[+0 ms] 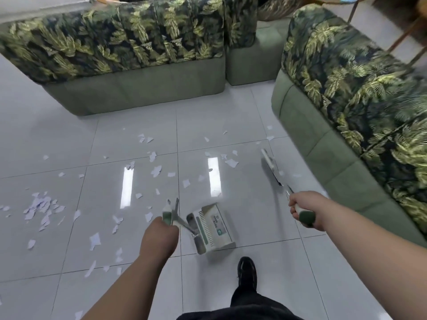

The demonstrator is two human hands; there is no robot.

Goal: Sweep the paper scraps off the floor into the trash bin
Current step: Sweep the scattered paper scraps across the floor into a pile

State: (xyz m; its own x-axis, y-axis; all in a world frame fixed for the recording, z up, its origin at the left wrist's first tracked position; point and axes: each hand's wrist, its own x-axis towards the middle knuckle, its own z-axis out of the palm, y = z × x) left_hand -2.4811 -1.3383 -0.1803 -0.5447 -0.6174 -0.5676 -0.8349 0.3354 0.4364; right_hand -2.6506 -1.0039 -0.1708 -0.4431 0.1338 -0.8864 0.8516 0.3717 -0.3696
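Note:
White paper scraps (155, 170) lie scattered over the glossy tiled floor, with a denser heap (40, 207) at the left. My left hand (161, 234) grips the green-and-white handle of a dustpan (213, 227), whose white pan hangs or rests just above the floor near my feet. My right hand (305, 210) grips the green end of a broom handle; the broom head (270, 166) is blurred, low over the floor to the right, close to a few scraps. No trash bin is in view.
A leaf-patterned green sofa (129, 88) stands across the back. A matching one (346, 144) runs along the right, close to the broom. A green ottoman (254, 61) fills the corner between them. My black shoe (247, 273) is below the dustpan.

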